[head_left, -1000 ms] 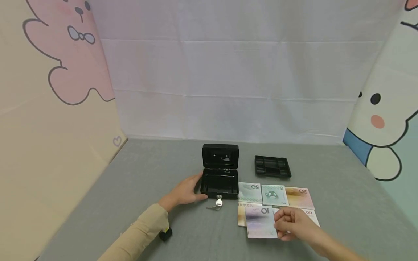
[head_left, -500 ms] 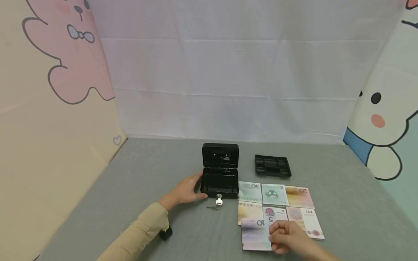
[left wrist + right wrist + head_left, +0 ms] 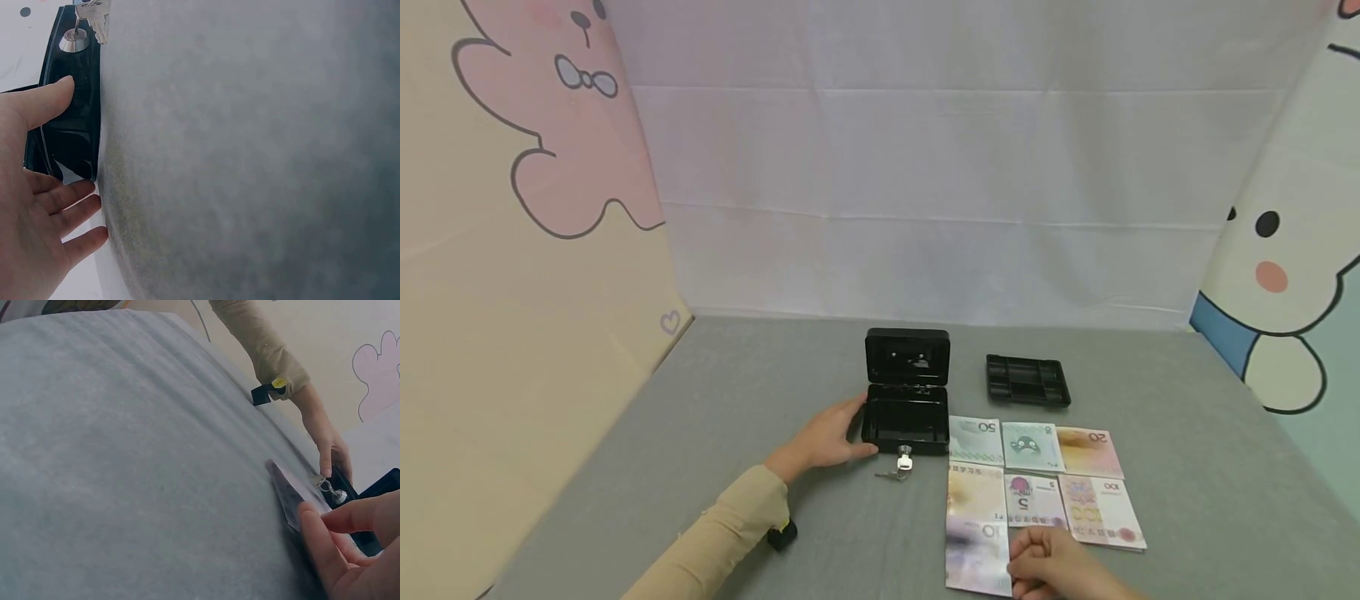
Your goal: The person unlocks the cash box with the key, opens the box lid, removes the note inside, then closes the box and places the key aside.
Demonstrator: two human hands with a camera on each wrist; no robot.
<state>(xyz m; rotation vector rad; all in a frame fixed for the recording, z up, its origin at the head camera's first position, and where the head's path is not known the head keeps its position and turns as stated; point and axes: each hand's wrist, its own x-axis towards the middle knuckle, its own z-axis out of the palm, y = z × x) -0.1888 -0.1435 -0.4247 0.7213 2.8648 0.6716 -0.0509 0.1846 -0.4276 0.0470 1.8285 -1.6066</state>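
A black cash box (image 3: 906,421) stands with its lid (image 3: 907,357) raised. A key (image 3: 904,460) sits in its front lock, with more keys on the ring. My left hand (image 3: 823,435) rests on the box's left front corner. In the left wrist view its thumb (image 3: 53,103) touches the front and the fairly straight fingers (image 3: 75,212) lie by the side. At the lower right, my right hand (image 3: 1051,562) pinches the right edge of a purple 10 banknote (image 3: 976,562). Its top edge meets the yellowish-brown banknote (image 3: 976,492) above.
Other banknotes lie in rows: a green 50 (image 3: 976,440), a green one (image 3: 1033,447), an orange-brown 20 (image 3: 1090,452), a purple 5 (image 3: 1033,500) and a red 100 (image 3: 1103,510). Behind them lies a black compartment tray (image 3: 1027,381). A grey cloth covers the table (image 3: 737,367).
My right hand has brought the 10 banknote down and left, off the other banknotes, uncovering the 5 and the yellowish-brown one. My left hand stays at the cash box.
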